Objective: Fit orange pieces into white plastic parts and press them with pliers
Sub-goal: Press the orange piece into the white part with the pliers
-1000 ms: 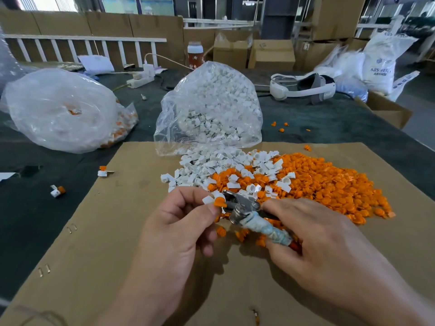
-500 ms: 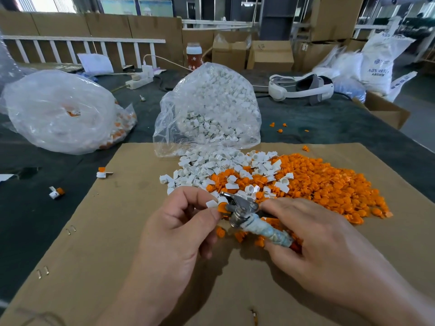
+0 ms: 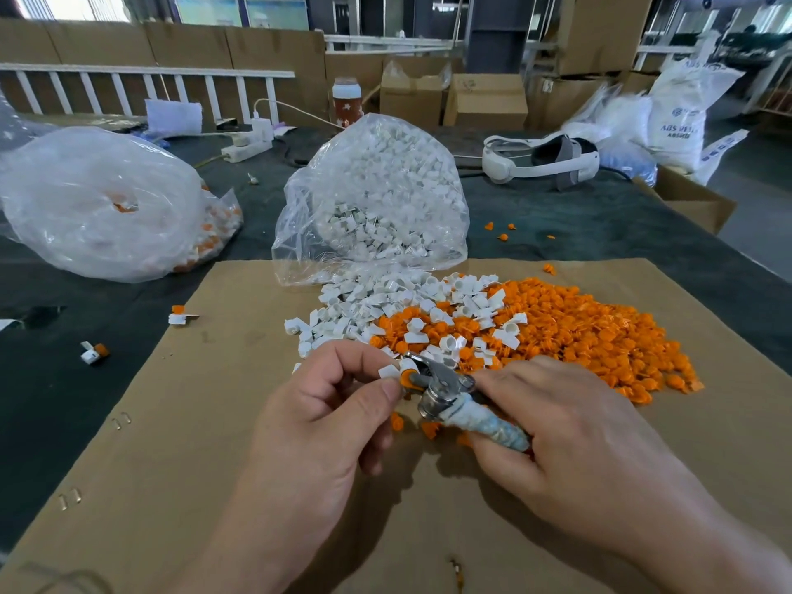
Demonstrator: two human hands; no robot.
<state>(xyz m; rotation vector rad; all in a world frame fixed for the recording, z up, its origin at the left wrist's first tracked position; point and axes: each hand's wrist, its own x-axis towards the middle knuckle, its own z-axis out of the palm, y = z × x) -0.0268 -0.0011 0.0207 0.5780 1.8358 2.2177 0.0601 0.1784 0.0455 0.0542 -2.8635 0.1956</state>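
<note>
barely anything shifts: at frame centre the left hand [image 3: 325, 422] still pinches the white part [image 3: 388, 371] with its orange piece [image 3: 407, 377]; the right hand [image 3: 570, 443] grips the pliers [image 3: 441, 388] biting it. a mixed pile [image 3: 557, 327] lies just behind on the cardboard [image 3: 214, 422].

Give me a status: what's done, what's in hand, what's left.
Done: two assembled pieces lie on the dark table, and the left bag seems to hold more. In hand: the left hand pinches a white part with an orange piece, the pliers in the right hand gripping it. Left: big loose piles of white parts and orange pieces, plus a full bag of white parts. Most remains.
</note>
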